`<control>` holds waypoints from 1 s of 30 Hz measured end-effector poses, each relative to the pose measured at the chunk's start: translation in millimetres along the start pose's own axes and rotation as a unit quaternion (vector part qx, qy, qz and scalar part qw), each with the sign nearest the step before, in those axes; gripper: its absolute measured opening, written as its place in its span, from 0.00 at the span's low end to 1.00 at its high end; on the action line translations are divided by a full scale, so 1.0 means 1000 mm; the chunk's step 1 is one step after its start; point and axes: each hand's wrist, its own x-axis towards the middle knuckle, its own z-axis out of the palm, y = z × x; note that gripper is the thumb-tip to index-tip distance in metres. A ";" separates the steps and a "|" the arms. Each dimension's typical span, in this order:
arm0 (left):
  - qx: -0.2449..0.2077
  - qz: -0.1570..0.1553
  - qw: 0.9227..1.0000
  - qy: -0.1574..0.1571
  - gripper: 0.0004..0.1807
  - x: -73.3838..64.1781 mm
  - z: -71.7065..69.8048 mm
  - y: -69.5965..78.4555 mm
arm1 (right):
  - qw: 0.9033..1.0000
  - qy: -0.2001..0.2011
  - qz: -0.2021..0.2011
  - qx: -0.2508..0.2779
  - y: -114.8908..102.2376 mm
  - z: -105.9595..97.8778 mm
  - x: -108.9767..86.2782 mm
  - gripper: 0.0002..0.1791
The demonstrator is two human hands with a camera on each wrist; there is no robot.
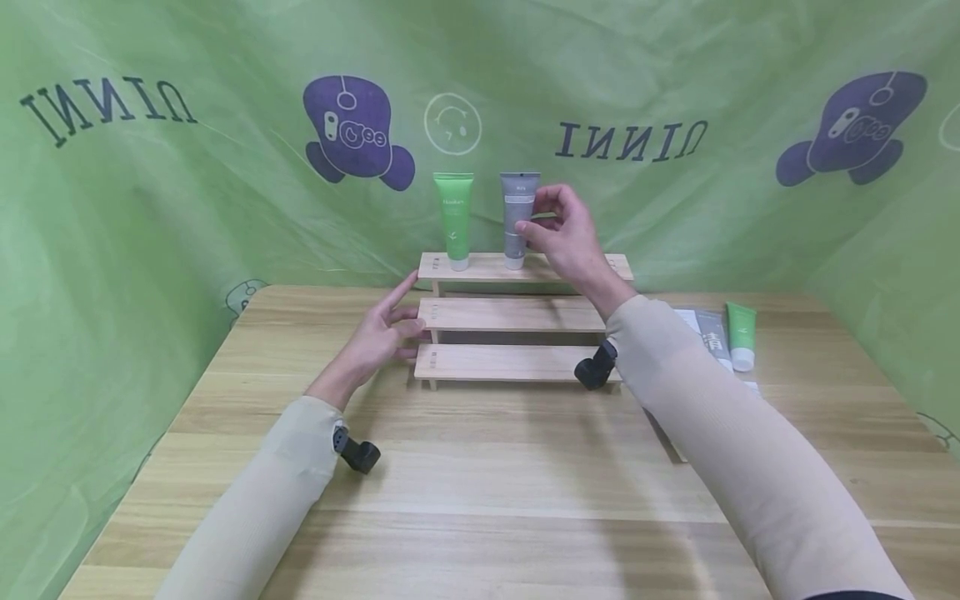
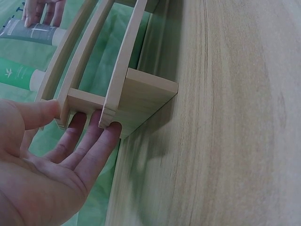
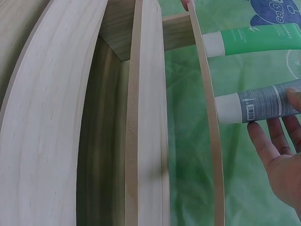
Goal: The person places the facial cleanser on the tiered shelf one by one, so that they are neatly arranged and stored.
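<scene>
A three-step wooden display stand [image 1: 510, 315] stands at the back of the table. On its top step, a green squeeze tube [image 1: 453, 208] stands upright on its white cap. Beside it is a grey squeeze tube [image 1: 516, 207], also cap down, the cap right at the step's surface. My right hand [image 1: 572, 237] pinches the grey tube from its right side, thumb across the front. At the stand's left end, my left hand [image 2: 51, 160] holds the step edges, thumb on the middle step and fingers around the lower edges; its index finger reaches up to the top step.
To the right of the stand, another green tube [image 1: 741, 329] and a grey package [image 1: 711, 333] lie together, partly hidden by the right sleeve [image 1: 697, 383]. A green printed curtain [image 1: 510, 92] hangs close behind the stand and along both table sides.
</scene>
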 end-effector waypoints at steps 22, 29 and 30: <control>-0.001 -0.007 1.000 -0.003 0.46 0.003 0.005 -0.001 | 0.999 -0.007 0.028 0.021 0.006 -0.032 -0.021 0.25; 0.006 -0.008 1.000 -0.001 0.46 0.001 0.002 0.001 | 0.996 -0.006 0.052 0.069 0.005 -0.049 -0.037 0.26; 0.007 -0.008 1.000 0.000 0.46 0.001 0.002 0.002 | 0.996 -0.008 0.055 0.071 0.005 -0.052 -0.040 0.26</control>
